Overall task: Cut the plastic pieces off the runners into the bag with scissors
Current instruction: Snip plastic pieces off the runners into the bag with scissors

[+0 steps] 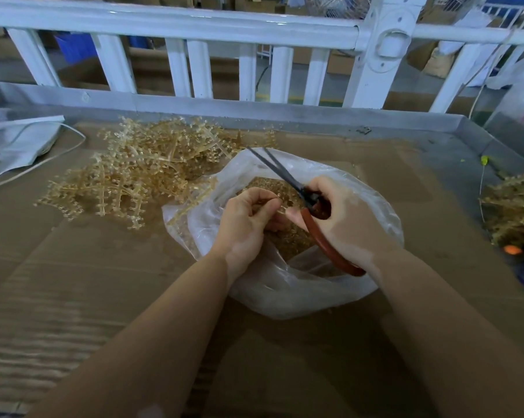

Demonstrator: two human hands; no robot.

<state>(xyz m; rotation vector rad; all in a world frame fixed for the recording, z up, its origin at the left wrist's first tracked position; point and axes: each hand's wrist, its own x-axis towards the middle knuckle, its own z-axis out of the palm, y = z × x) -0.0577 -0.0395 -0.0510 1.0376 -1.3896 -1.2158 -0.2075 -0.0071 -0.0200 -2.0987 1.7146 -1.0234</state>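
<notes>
Both forearms reach in over the clear bag (285, 285), so cut pieces (273, 188) drop inside. Her left hand (245, 221) pinches something small, too small to name; her right hand (342, 218) grips the scissors (288, 179), blades slightly apart. Uncut runners (140, 170) wait far left on cardboard (104, 282).

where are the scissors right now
In the head view the scissors are right of centre, gripped in the right hand above the open plastic bag, blades slightly apart and pointing up-left toward the pile of runners.
</notes>
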